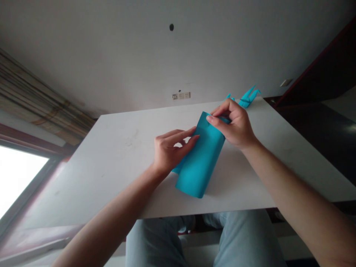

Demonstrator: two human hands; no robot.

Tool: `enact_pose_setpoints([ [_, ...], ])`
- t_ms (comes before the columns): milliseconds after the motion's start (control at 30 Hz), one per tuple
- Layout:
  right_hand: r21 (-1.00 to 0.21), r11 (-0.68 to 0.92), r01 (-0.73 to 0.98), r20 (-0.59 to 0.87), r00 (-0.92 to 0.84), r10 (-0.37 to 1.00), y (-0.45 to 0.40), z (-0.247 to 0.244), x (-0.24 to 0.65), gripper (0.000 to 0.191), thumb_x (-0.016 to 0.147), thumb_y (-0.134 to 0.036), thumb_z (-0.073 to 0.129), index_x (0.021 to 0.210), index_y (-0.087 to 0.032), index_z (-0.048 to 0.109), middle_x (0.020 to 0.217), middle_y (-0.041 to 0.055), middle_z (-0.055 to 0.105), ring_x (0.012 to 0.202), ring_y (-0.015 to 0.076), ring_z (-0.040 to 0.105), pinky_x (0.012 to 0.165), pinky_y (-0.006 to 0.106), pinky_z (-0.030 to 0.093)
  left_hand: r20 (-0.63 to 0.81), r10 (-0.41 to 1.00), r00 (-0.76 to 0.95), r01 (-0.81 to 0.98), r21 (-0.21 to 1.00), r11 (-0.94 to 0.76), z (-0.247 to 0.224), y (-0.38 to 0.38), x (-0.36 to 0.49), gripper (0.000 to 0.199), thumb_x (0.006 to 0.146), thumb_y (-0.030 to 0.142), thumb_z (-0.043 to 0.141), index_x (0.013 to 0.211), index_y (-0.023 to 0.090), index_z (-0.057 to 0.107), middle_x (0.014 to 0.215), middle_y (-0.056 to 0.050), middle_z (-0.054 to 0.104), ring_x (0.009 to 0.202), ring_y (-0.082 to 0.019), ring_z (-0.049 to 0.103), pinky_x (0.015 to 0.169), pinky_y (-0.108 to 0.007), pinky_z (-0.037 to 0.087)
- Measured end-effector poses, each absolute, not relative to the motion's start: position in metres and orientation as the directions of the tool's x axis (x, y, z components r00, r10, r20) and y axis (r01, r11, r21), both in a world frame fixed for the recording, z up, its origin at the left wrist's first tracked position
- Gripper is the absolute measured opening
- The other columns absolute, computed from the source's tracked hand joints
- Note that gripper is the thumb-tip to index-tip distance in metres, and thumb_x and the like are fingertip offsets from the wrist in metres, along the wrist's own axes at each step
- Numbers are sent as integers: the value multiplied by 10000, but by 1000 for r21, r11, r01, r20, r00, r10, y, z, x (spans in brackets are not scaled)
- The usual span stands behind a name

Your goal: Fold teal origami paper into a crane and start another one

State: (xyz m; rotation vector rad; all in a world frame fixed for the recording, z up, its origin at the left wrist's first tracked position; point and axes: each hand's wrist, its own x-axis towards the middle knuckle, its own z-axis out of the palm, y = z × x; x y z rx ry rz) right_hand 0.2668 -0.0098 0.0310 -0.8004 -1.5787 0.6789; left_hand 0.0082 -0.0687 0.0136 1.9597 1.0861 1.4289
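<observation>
A sheet of blue paper (pixel 202 157), curved over on itself, is held tilted above the white table. My right hand (pixel 233 124) pinches its upper end between thumb and fingers. On the paper's left edge, my left hand (pixel 175 146) has its thumb and forefinger closed around the edge. Part of a blue layer shows under my left hand. Behind my right hand stands a folded blue paper figure (pixel 248 98) with pointed tips, and a second small blue piece (pixel 228 97) is partly hidden by that hand.
The white table (pixel 116 155) reaches back to a grey wall with sockets (pixel 180 95). A curtain (pixel 41 100) and a bright window (pixel 19 178) are on the left. My knees are below the table's front edge.
</observation>
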Motion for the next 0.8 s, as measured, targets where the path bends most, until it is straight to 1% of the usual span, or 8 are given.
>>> enact_pose_setpoints([
  [133,-811,573,121,567,-83,820,-10,32,267,447,925,-607,1112,966,-374,732,995,18,786,939,278,765,947,534,743,555,823,123,347,753,-559,14,-70,9,301,1124,696,959,1280,444,1009,1096,-38,958,818,-269,848,766,-517,775],
  [267,-805,581,121,577,-72,814,-12,35,267,461,909,-628,1117,951,-373,735,985,20,795,920,276,763,940,539,743,584,801,131,339,733,-589,15,-71,10,252,1136,617,969,1285,416,1004,1095,-36,970,778,-240,833,705,-471,747],
  [333,-798,590,121,586,-68,807,-12,35,266,454,915,-625,1114,950,-373,738,984,18,799,910,272,760,928,531,741,583,802,132,340,733,-589,16,-72,10,273,1128,637,974,1288,418,1004,1078,-29,969,772,-230,828,709,-458,746],
  [400,-792,600,107,596,-72,800,-12,35,266,424,949,-605,1094,962,-370,741,989,19,798,904,266,756,922,521,734,568,813,126,350,741,-573,16,-72,11,287,1130,656,965,1291,422,1007,1069,-23,966,790,-230,835,753,-460,761],
  [500,-791,605,90,601,-76,796,-12,33,266,404,960,-560,1096,982,-365,742,1009,20,782,913,262,749,939,516,724,557,823,115,323,762,-561,16,-71,12,279,1141,657,959,1275,419,1019,1069,-27,966,826,-250,861,801,-491,779],
  [567,-798,594,99,590,-72,804,-11,33,266,416,941,-549,1110,994,-369,738,1016,16,770,933,266,751,960,514,722,526,845,95,291,797,-529,15,-70,12,314,1130,699,968,1263,421,1025,1080,-31,971,841,-266,877,796,-515,788],
  [733,-802,586,116,584,-55,810,-12,32,268,419,943,-622,1091,1082,-398,765,1043,5,802,984,281,787,941,511,719,373,927,40,269,889,-370,14,-68,13,514,1042,852,993,1283,399,1022,1101,-51,984,881,-310,894,820,-588,814],
  [800,-794,599,103,597,-50,801,-13,31,269,416,953,-643,1080,1131,-408,787,1078,6,826,1017,287,809,957,521,726,342,939,38,281,898,-339,13,-68,12,527,1049,862,978,1282,391,1024,1119,-74,983,919,-347,906,837,-627,806],
])
